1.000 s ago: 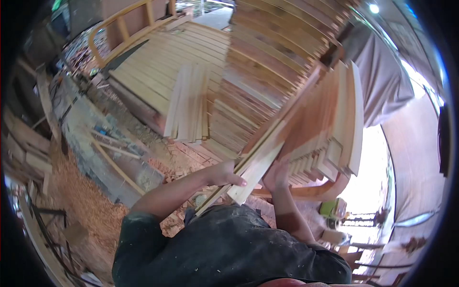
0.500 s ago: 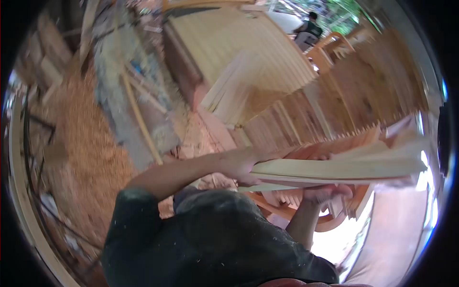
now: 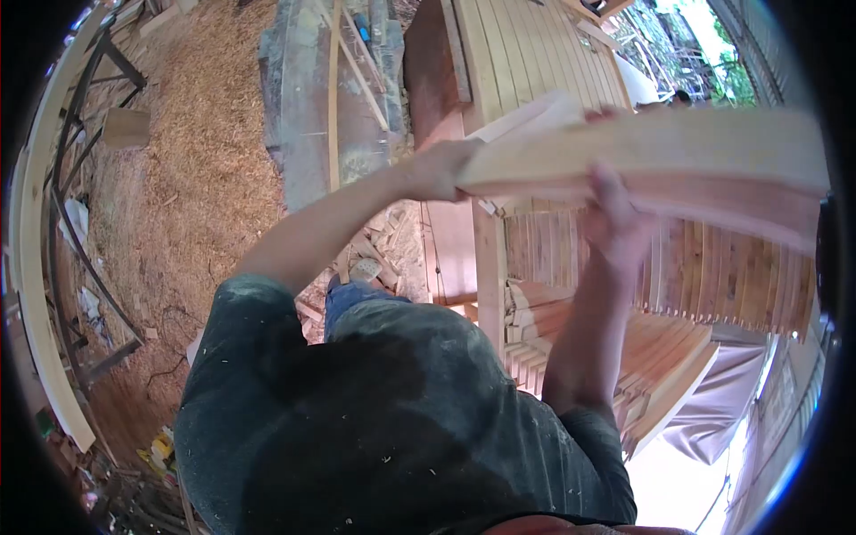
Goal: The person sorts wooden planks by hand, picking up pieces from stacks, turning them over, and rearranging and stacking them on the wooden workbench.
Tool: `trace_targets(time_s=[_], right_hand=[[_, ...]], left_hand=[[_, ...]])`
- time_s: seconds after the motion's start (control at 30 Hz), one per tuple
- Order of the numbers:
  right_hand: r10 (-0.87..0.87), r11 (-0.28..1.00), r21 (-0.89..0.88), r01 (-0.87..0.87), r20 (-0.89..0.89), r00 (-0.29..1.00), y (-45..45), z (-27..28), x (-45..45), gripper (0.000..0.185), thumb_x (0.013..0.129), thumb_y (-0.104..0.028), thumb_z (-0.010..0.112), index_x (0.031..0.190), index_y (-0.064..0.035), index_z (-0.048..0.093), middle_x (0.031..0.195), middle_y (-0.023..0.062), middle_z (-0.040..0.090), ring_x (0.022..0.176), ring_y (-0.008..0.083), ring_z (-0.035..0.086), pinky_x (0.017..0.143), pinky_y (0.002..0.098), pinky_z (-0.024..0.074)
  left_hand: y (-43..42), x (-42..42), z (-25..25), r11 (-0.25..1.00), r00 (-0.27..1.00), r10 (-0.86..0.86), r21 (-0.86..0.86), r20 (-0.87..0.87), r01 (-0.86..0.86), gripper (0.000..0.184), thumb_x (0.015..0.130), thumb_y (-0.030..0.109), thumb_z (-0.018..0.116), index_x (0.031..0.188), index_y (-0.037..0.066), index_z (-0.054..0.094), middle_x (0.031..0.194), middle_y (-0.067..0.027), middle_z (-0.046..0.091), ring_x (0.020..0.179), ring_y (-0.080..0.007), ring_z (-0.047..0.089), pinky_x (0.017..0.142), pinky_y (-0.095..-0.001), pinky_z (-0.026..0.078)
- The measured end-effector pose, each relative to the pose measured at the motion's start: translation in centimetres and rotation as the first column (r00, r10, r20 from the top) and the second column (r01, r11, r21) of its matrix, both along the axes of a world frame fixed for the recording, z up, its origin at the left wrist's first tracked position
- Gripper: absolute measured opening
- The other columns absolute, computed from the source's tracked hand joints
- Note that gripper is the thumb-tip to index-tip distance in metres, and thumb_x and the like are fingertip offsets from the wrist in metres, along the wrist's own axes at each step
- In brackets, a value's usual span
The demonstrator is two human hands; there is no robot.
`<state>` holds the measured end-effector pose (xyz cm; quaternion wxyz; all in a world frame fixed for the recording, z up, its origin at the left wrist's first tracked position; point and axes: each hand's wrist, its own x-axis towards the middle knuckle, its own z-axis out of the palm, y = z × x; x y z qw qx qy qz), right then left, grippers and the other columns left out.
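Observation:
A long, pale wooden board, blurred by motion, is held up in front of my chest and slopes across to the right edge. It may be more than one piece pressed together. My left hand grips its near left end. Farther along, my right hand clasps it from below, with the thumb up its side and fingertips showing over the far edge. Under the board stands a slatted wooden surface with a jagged lower edge. Beyond it lies a pale planked panel.
Wood shavings cover the ground to the left. A dusty grey bench carries loose strips. Stacked shaped boards sit below my right arm. A dark metal frame and a long beam line the left side.
Both hands have raised the board, moving it up and away from the stacked pieces. My view has turned, so the shavings and bench show differently.

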<state>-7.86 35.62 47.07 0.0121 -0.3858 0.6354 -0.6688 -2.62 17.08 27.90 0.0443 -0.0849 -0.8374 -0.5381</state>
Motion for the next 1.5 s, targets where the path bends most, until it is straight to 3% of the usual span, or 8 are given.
trace_targets(time_s=[0.27,0.33,0.5,0.57,0.67,0.83,1.17,1.5], right_hand=[[0.262,0.956,0.104,-0.273,0.109,0.959,-12.9,-8.7,-1.3,0.040,0.082,0.000,0.080,0.118,0.0009,0.064,0.118,0.0100,0.067,0.111,0.0208,0.064,0.097,0.0344,0.0517],[0.235,0.939,0.291,-0.182,-0.161,0.958,-14.4,-10.8,-2.7,0.044,0.082,-0.001,0.080,0.122,-0.0009,0.063,0.117,0.0076,0.066,0.112,0.0195,0.062,0.098,0.0335,0.0498],[0.253,0.942,0.193,-0.275,0.130,0.959,-16.6,-11.2,-0.8,0.056,0.078,-0.013,0.087,0.126,0.0006,0.061,0.119,0.0085,0.066,0.108,0.0210,0.065,0.097,0.0374,0.0524],[0.248,0.938,0.206,-0.280,0.165,0.955,-17.3,-12.2,-1.1,0.056,0.079,-0.013,0.087,0.126,0.0009,0.061,0.119,0.0087,0.066,0.107,0.0209,0.066,0.096,0.0367,0.0531],[0.240,0.946,0.172,-0.274,0.194,0.951,-17.5,-13.1,-1.2,0.060,0.080,-0.013,0.087,0.130,0.0011,0.058,0.120,0.0092,0.066,0.106,0.0208,0.066,0.095,0.0357,0.0536],[0.354,0.924,0.045,-0.380,0.270,0.895,-18.0,-12.3,-1.7,0.071,0.077,-0.013,0.091,0.136,0.0007,0.053,0.121,0.0097,0.065,0.109,0.0207,0.065,0.095,0.0357,0.0546],[0.360,0.893,0.211,-0.398,0.200,0.911,-17.3,-6.6,-1.7,0.072,0.069,-0.020,0.094,0.128,-0.0020,0.057,0.112,0.0049,0.066,0.104,0.0155,0.062,0.095,0.0335,0.0504],[0.366,0.878,0.287,-0.384,0.117,0.923,-16.6,-4.8,-2.2,0.057,0.071,-0.012,0.090,0.119,-0.0018,0.062,0.101,0.0054,0.069,0.095,0.0191,0.068,0.089,0.0362,0.0562]], left_hand=[[-9.8,3.2,-8.2,0.927,0.927,0.372,0.027,0.039,-0.373,0.091,0.061,0.020,0.093,0.142,0.008,0.052,0.122,-0.0164,0.071,0.116,-0.0320,0.066,0.102,-0.0416,0.050],[-10.3,2.6,-9.9,0.899,0.899,0.435,-0.017,-0.051,-0.437,0.099,0.058,0.016,0.096,0.145,0.009,0.050,0.124,-0.0147,0.070,0.118,-0.0304,0.065,0.103,-0.0410,0.049],[-10.9,1.2,-14.6,0.845,0.947,0.320,0.456,-0.011,-0.280,0.087,0.065,0.021,0.093,0.140,0.007,0.052,0.129,-0.0110,0.064,0.118,-0.0260,0.062,0.102,-0.0390,0.049],[-9.6,3.5,-9.5,0.885,0.892,0.418,0.301,-0.175,-0.355,0.062,0.080,0.033,0.086,0.128,0.005,0.058,0.121,-0.0062,0.064,0.108,-0.0242,0.062,0.095,-0.0383,0.051],[-10.5,2.3,-10.1,0.916,0.914,0.378,0.086,0.146,-0.392,0.064,0.071,0.010,0.082,0.131,0.005,0.060,0.122,-0.0124,0.069,0.114,-0.0227,0.064,0.098,-0.0368,0.052],[-10.4,2.2,-9.9,0.729,0.939,0.315,0.599,0.136,-0.331,0.055,0.079,0.008,0.078,0.130,0.006,0.059,0.124,-0.0083,0.065,0.111,-0.0189,0.063,0.094,-0.0361,0.054],[-9.6,2.9,-3.0,0.637,0.942,0.329,0.720,0.070,-0.276,0.075,0.078,0.006,0.089,0.141,0.007,0.048,0.130,-0.0063,0.059,0.117,-0.0191,0.060,0.101,-0.0354,0.055],[-9.9,3.6,4.4,0.856,0.850,0.487,0.301,-0.201,-0.420,0.086,0.073,0.018,0.090,0.147,0.007,0.046,0.137,-0.0112,0.060,0.130,-0.0245,0.056,0.107,-0.0405,0.048]])
